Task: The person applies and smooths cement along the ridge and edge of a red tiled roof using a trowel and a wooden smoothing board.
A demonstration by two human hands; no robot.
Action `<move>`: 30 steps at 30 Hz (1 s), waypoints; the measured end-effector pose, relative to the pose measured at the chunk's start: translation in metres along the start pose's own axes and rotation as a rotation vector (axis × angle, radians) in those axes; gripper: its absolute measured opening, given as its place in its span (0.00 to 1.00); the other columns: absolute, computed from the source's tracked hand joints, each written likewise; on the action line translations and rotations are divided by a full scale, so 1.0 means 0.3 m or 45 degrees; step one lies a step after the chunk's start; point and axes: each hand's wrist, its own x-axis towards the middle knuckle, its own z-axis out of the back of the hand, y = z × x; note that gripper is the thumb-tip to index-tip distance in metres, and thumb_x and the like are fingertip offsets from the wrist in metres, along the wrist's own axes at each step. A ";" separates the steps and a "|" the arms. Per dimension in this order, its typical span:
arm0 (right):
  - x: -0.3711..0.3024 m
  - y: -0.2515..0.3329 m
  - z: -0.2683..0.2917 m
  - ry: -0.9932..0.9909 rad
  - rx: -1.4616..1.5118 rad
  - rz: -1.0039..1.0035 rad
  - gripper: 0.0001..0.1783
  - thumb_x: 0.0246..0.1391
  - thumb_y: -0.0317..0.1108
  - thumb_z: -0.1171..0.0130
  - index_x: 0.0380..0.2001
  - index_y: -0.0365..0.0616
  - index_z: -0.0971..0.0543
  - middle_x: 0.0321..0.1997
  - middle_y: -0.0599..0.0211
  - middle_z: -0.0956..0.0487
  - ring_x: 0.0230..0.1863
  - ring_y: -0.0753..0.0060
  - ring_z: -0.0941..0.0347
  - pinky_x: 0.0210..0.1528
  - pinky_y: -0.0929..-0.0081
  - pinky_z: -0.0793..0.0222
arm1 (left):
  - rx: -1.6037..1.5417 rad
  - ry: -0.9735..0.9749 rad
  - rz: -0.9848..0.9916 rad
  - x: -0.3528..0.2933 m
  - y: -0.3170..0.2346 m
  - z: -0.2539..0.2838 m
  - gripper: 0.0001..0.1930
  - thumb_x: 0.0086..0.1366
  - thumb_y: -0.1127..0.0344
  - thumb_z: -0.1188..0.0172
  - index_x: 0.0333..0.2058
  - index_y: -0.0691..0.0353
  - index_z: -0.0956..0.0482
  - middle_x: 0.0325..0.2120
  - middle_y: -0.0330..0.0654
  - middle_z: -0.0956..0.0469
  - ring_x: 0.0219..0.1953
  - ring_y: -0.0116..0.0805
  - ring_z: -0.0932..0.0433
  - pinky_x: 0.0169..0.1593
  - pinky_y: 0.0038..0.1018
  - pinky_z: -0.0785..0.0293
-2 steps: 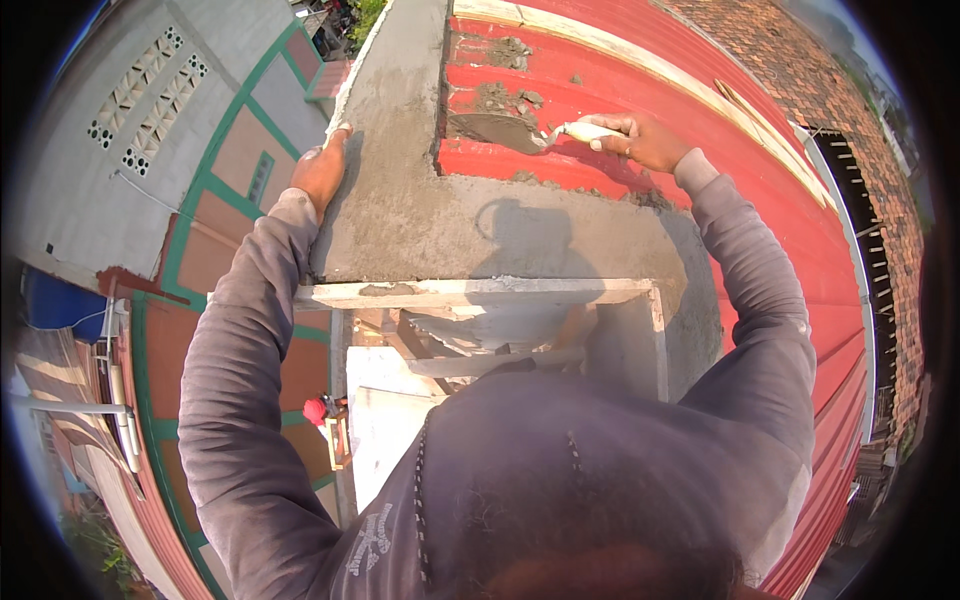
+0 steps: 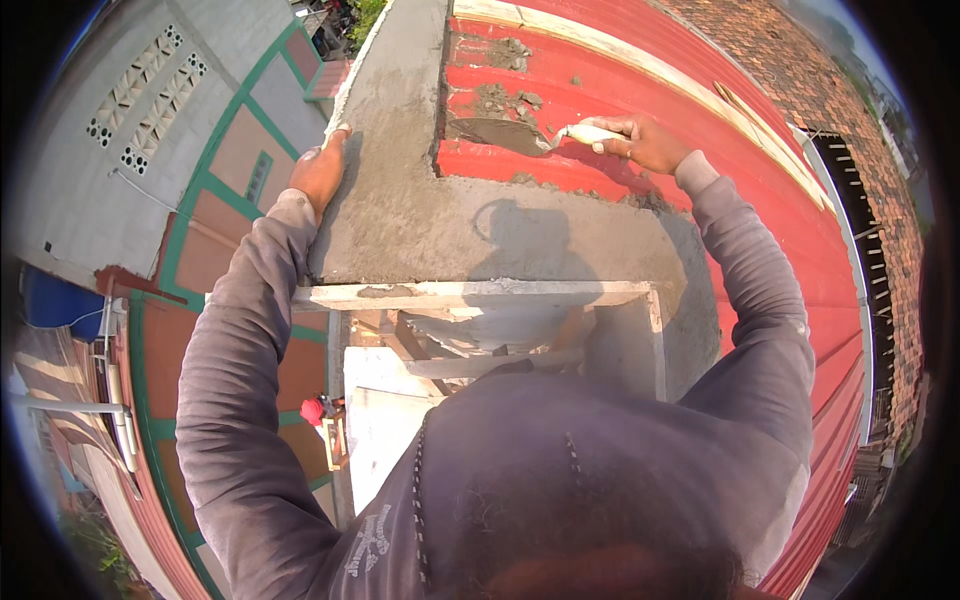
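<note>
My right hand [image 2: 645, 142] is closed around the pale handle of a trowel [image 2: 508, 134]. The trowel's mortar-smeared blade points left, over the red metal roof [image 2: 620, 90] and close to the inner edge of the grey mortared ledge [image 2: 390, 130]. Clumps of wet mortar [image 2: 492, 100] lie on the roof beyond the blade. At the ledge's left side, my left hand [image 2: 320, 175] grips the outer edge, its fingers partly hidden. The ledge surface looks smoothed and damp, and a shadow falls across its near part.
A pale board [image 2: 480, 292] frames an opening on the near side, with wooden pieces [image 2: 490, 362] below. To the left is a drop beside a green-trimmed wall [image 2: 215, 240]. Someone in red headwear [image 2: 313, 410] is far below. A tiled roof [image 2: 790, 80] lies at right.
The trowel blade has shifted slightly right and toward me. My left hand keeps its place on the ledge edge.
</note>
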 end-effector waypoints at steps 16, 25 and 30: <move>0.130 -0.236 0.069 -0.121 -0.158 0.039 0.30 0.63 0.36 0.31 0.67 0.45 0.23 0.64 0.59 0.19 0.63 0.63 0.24 0.70 0.65 0.34 | -0.039 0.031 0.045 -0.004 -0.016 -0.007 0.55 0.64 0.29 0.46 0.71 0.78 0.39 0.72 0.64 0.37 0.75 0.55 0.38 0.75 0.37 0.45; 0.218 -0.348 -0.008 -0.565 -0.471 0.238 0.28 0.61 0.37 0.31 0.65 0.58 0.20 0.53 0.60 0.20 0.57 0.52 0.27 0.63 0.56 0.33 | -0.089 0.056 0.022 -0.016 -0.014 -0.005 0.53 0.64 0.30 0.45 0.70 0.77 0.36 0.70 0.63 0.34 0.73 0.54 0.35 0.73 0.37 0.42; 0.285 -0.415 -0.017 -0.783 -0.727 0.209 0.27 0.61 0.46 0.32 0.64 0.68 0.19 0.52 0.64 0.23 0.55 0.52 0.30 0.62 0.51 0.37 | -0.100 0.024 0.000 0.004 0.006 -0.010 0.52 0.64 0.30 0.45 0.68 0.77 0.34 0.68 0.63 0.31 0.70 0.54 0.33 0.71 0.37 0.40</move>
